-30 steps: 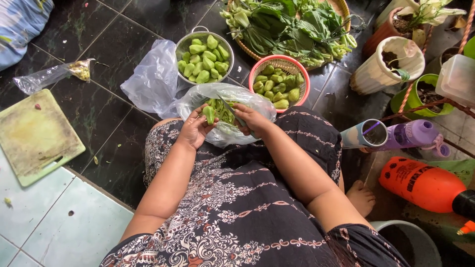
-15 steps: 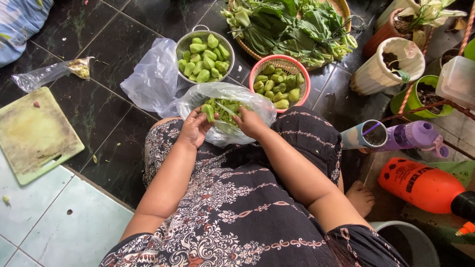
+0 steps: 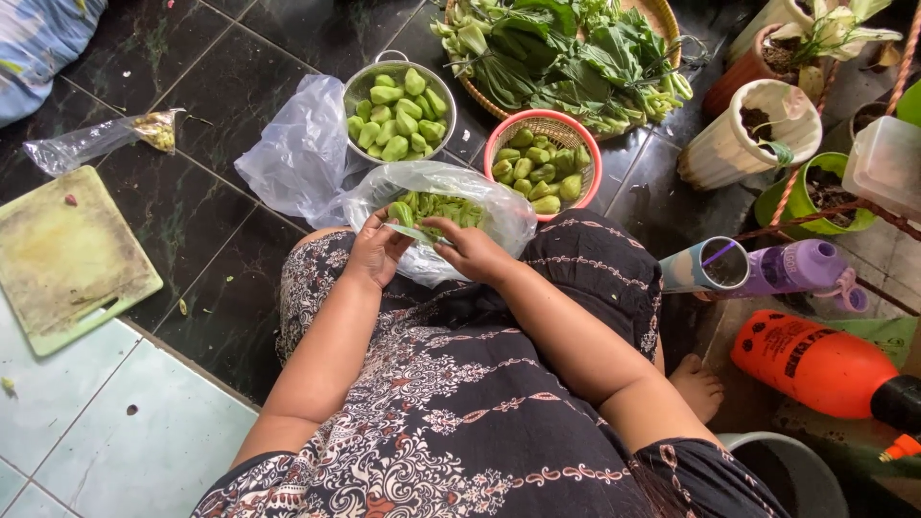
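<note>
head view: the left hand (image 3: 376, 251) and right hand (image 3: 472, 251) meet at the near edge of a clear plastic bag (image 3: 451, 192) of green vegetable pieces resting on the person's lap. the fingers of both hands are curled nearly closed, pinching 1 thin green strip (image 3: 414, 233) between them, the left at its left end, the right at its right end. beyond the bag stand 2 round containers of green pieces: 1 metal bowl (image 3: 400, 67) to the far left of it, 1 pink colander (image 3: 544, 122) just behind its right side. 1 empty crumpled plastic bag (image 3: 297, 153) lies left of the bag, touching it. 1 woven basket (image 3: 662, 17) of leafy greens sits farther behind the bag. 1 green cutting board (image 3: 67, 264) lies well left.
</note>
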